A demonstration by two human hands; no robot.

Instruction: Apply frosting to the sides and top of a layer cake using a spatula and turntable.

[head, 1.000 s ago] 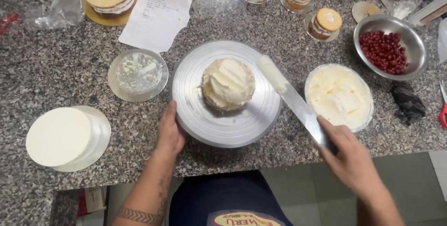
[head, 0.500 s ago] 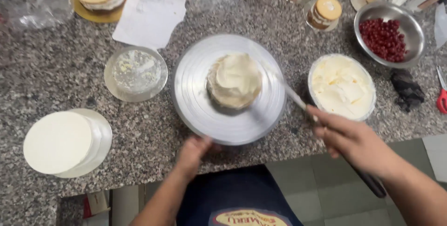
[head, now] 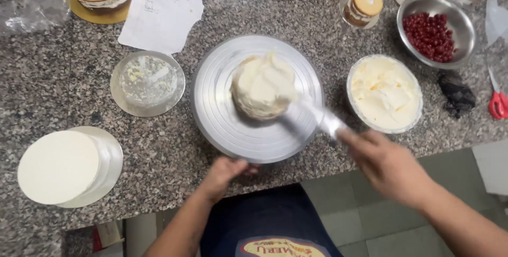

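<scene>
A small round cake (head: pixel 263 86) coated in white cream sits in the middle of a silver turntable (head: pixel 217 111). My right hand (head: pixel 390 166) grips the handle of a metal spatula (head: pixel 309 118), whose blurred blade lies against the cake's near right side. At the near rim of the turntable my left hand (head: pixel 225 173) rests with its fingers curled on the edge.
A bowl of white cream (head: pixel 384 94) stands right of the turntable, and a steel bowl of red cherries (head: pixel 435 30) behind it. Left are a small smeared silver board (head: pixel 147 83) and stacked round cake boards (head: pixel 67 166). A paper sheet (head: pixel 162 9), layered cakes and red scissors (head: pixel 497 102) lie further out.
The spatula has swung from above the cake's right to its near right side. My left hand has slid along the rim from the left to the near edge.
</scene>
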